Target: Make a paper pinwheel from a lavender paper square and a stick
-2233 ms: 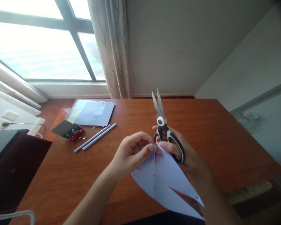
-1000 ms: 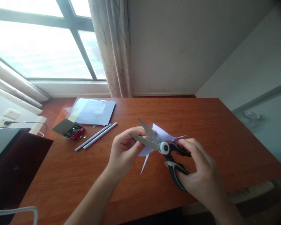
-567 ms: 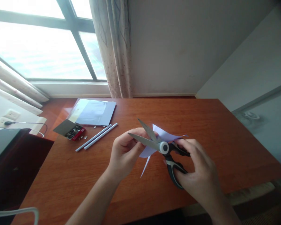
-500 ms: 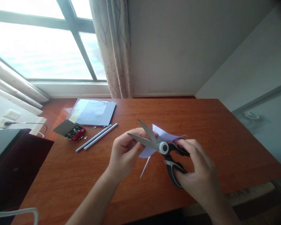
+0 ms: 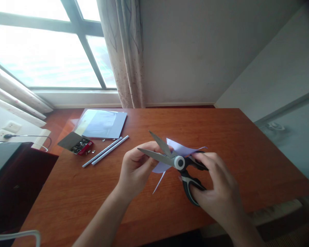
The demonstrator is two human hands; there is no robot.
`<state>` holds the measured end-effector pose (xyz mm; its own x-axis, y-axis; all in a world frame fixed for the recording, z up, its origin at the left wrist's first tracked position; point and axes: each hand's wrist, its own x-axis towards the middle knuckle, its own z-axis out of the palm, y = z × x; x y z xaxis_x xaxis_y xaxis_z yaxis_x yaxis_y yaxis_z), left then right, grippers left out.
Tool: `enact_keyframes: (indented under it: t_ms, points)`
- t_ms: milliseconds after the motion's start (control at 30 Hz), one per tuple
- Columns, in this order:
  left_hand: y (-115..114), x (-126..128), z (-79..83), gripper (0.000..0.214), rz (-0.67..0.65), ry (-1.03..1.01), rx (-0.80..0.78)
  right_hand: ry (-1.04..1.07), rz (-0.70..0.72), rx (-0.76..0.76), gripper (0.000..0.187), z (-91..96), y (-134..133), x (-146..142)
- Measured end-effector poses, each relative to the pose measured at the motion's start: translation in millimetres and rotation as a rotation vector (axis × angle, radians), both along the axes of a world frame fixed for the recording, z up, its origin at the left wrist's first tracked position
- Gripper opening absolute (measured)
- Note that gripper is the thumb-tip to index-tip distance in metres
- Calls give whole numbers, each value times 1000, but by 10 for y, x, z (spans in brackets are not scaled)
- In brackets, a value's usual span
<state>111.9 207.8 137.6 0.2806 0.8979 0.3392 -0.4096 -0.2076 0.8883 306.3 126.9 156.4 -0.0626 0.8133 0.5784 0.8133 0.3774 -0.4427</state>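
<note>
My right hand [image 5: 216, 185] is closed around the black-and-grey handles of a pair of scissors [image 5: 179, 163]. Their blades are spread apart and point left, over the paper. Between the thumb and fingers of my left hand [image 5: 139, 168] is a piece of pale lilac paper [image 5: 180, 147]. The paper is bent, and part of it is hidden behind the blades and pivot. A narrow paper strip [image 5: 159, 182] hangs below it. Both hands are above the wooden table [image 5: 149, 212].
Two pale rolled sticks [image 5: 110, 151] lie on the table at the left. Beside them stands an open red box [image 5: 86, 148] of small metal pieces, a few of them loose next to it. Flat sheets in a clear sleeve [image 5: 103, 124] lie behind. A dark cabinet [image 5: 20, 185] adjoins the left side.
The scissor blades have tipped very slightly to the left. Both hands keep almost the same place and hold, and the view has shifted a little.
</note>
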Motion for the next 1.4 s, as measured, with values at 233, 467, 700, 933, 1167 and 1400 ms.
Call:
enact_keyframes:
  t_ms: [233,467,700,933,1167,1400]
  points:
    - [-7,13,8,10,5,15,22,-17,-9,8,55,2,7,-14]
    - [-10,8,48,8,37,49,7,-59,-19,17,58,4,-3,8]
    - [-9,6,74,11,18,91,-2,-65,5,57,48,-25,18,38]
    - [-6,-1,34,9,10,67,13,-68,9,36,55,6,21,55]
    - [-21,4,51,9,4,41,-8,-58,18,6,62,19,22,45]
    - [-17,9,62,9,5,42,5,-45,23,7,63,26,14,41]
